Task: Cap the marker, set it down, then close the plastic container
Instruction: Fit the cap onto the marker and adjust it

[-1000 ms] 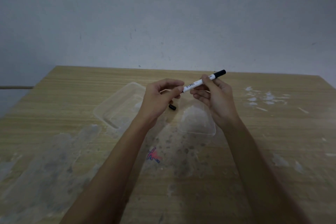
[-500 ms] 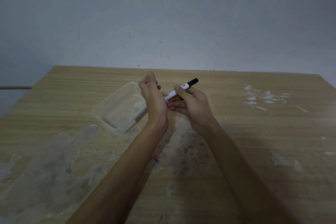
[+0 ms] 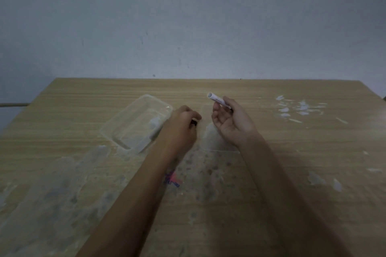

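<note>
Right hand [image 3: 234, 125] holds the white marker [image 3: 218, 100] up off the table [image 3: 292, 173], palm half open, w/ the blunt end pointing away. Left hand [image 3: 179, 125] is curled over a small black cap [image 3: 194, 122], right beside the clear plastic container [image 3: 135, 123].

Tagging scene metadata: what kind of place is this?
Probably a plain indoor workroom or craft desk, hard to narrow further. A worn wooden table with whitish residue and ink marks stands against a bare grey wall; a clear plastic container sits on it.
</note>
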